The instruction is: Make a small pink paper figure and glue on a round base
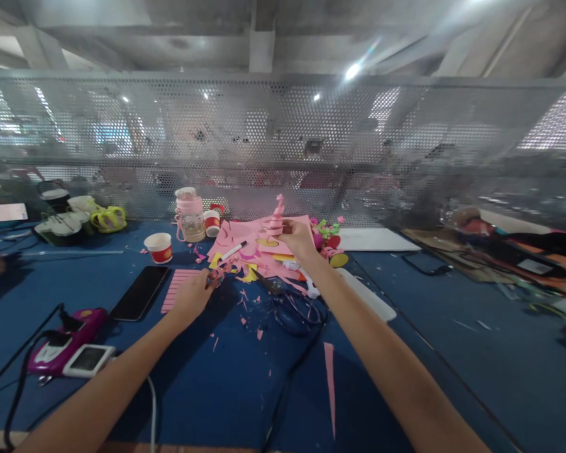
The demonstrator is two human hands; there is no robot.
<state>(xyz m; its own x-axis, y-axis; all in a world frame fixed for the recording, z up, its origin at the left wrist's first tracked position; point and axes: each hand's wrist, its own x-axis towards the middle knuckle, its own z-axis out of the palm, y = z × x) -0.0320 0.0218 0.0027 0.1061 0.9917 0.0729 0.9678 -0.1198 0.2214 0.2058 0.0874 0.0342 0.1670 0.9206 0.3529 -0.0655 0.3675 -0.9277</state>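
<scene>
The right grip holds a pink spiral over pink paper.

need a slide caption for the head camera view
Right hand holding a pink banded piece, left hand at pink scraps, above a cluttered blue table.

- Workshop interior: bare concrete beams overhead.
- Perforated metal partition behind a long blue worktable.
- On the tabletop: scissors, pink paper sheets, scattered cuttings.

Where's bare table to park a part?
Mostly bare: blue tabletop toward the near edge, between white cable and black cable; also near right, beyond the table seam. Crowded: between left hand and right hand, with pink paper sheets, scissors and scraps.
</scene>
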